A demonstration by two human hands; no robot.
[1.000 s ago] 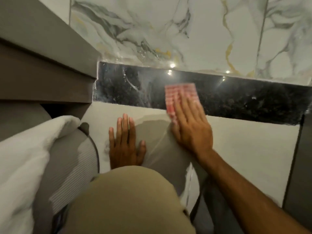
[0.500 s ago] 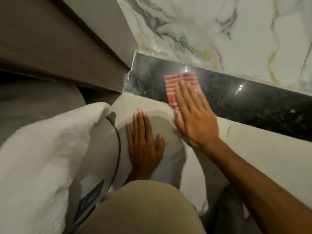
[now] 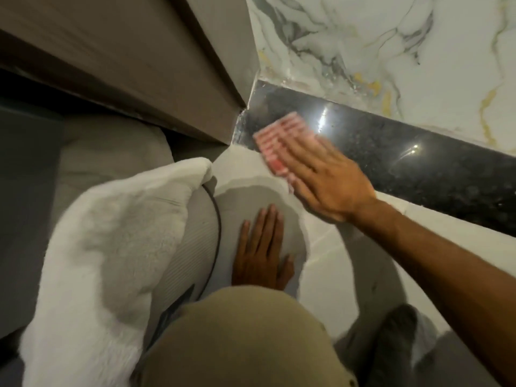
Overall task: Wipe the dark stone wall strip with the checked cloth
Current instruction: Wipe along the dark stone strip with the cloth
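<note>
The dark speckled stone strip [image 3: 405, 160] runs along the wall between white marble above and a pale surface below. A red-and-white checked cloth [image 3: 275, 138] lies flat against the strip near its left end. My right hand [image 3: 326, 182] presses on the cloth with fingers spread flat, and part of the cloth is hidden under the palm. My left hand [image 3: 262, 252] rests flat on the pale surface [image 3: 335, 261] below, fingers together, holding nothing.
A brown wooden frame [image 3: 173, 76] meets the strip's left end. A white fluffy towel [image 3: 92, 247] drapes over a ribbed grey object [image 3: 192, 247] at the left. My knee in tan fabric [image 3: 237, 336] fills the bottom centre. White veined marble [image 3: 377, 46] covers the wall above.
My right hand has slid the cloth leftward along the strip toward the wooden frame. The view has shifted left. My left hand stays flat on the pale surface.
</note>
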